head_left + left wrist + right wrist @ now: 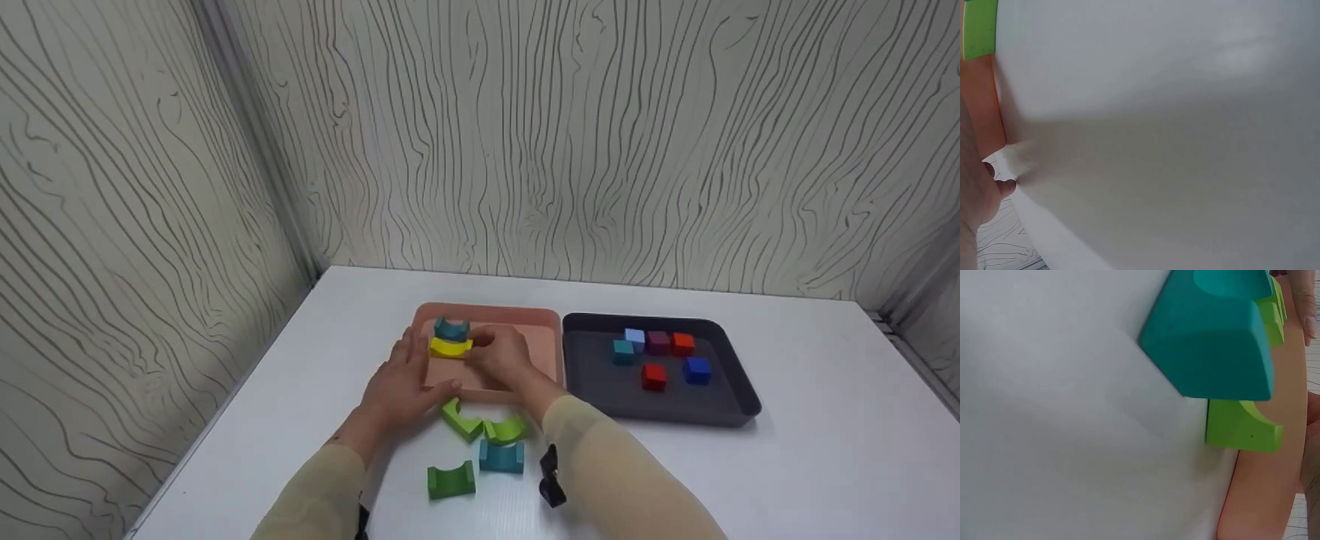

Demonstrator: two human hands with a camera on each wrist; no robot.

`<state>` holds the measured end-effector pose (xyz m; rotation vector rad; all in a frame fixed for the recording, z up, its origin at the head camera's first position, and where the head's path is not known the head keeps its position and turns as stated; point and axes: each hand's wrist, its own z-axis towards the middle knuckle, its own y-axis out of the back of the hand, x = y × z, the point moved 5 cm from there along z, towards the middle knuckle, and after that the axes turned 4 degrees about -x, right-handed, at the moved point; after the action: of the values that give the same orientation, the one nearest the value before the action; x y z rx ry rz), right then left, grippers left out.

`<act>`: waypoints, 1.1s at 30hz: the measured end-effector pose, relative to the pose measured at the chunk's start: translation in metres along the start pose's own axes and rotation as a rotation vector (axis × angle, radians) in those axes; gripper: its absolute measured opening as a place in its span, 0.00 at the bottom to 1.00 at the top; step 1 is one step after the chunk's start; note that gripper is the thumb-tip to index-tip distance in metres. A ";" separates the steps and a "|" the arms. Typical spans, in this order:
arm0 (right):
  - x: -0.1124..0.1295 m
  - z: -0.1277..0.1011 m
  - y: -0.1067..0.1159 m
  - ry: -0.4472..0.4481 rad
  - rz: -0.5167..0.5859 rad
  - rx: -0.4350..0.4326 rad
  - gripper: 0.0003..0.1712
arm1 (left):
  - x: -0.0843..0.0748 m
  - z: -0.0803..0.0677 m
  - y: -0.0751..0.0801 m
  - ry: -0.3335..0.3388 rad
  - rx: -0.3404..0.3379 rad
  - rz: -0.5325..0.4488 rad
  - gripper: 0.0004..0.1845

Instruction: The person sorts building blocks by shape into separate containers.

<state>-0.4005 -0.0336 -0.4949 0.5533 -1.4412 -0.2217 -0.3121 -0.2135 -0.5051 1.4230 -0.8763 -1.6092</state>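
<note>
A yellow curved block (450, 348) lies in the pink tray (540, 360), just in front of a teal curved block (451, 330). My right hand (501, 354) reaches over the tray's front rim and pinches the yellow block's right end between thumb and fingers. Fingers extended, my left hand (397, 386) rests along the tray's left side, its thumb by the front rim. On the table before the tray are two light green curved blocks (461, 420), a second teal curved block (1207, 349) and a darker green one (451, 481). The wrist views show little of either hand.
Touching the pink tray's right side is a dark grey tray (615, 401) holding several small cubes, among them a red cube (654, 377) and a blue cube (697, 370). The white table (817, 420) meets wood-patterned panels (600, 150) behind and at the left.
</note>
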 end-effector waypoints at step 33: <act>0.000 0.004 -0.009 0.012 0.003 0.018 0.21 | -0.001 0.001 0.001 0.018 0.000 0.004 0.61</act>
<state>-0.4028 -0.0419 -0.4991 0.5660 -1.4330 -0.2031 -0.3126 -0.2130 -0.5041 1.4324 -0.8684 -1.5907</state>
